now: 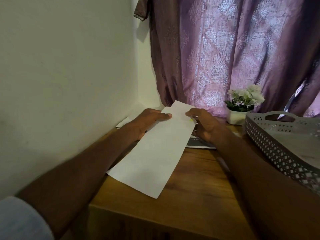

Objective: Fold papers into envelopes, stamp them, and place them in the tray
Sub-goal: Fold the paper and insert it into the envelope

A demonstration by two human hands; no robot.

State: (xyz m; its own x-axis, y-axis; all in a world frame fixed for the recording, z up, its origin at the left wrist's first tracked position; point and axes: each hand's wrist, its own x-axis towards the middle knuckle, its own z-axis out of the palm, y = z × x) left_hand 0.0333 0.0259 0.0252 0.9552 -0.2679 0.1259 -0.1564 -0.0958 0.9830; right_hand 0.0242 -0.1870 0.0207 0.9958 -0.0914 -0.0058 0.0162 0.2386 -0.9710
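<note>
The paper (152,149) is a long white strip, already folded along its length, and it lies slanted over the wooden table (199,187), from about 7 o'clock near the person to 1 o'clock at the far end. The left hand (149,122) pinches the far part at its 9 o'clock edge, thumb on top and the other fingers under the sheet. The right hand (202,123) grips the opposite edge at 3 o'clock with curled fingers; something small and yellow shows by its fingertips, but I cannot tell what it is.

The step in hand seems to be the fold. To do it well, the two far corners should meet evenly, and the near end should stay flat on the table while the crease is pressed from the middle outwards.

The grey perforated tray (277,146) waits at 3 o'clock, well apart from the paper, and more sheets lie under the hands
</note>
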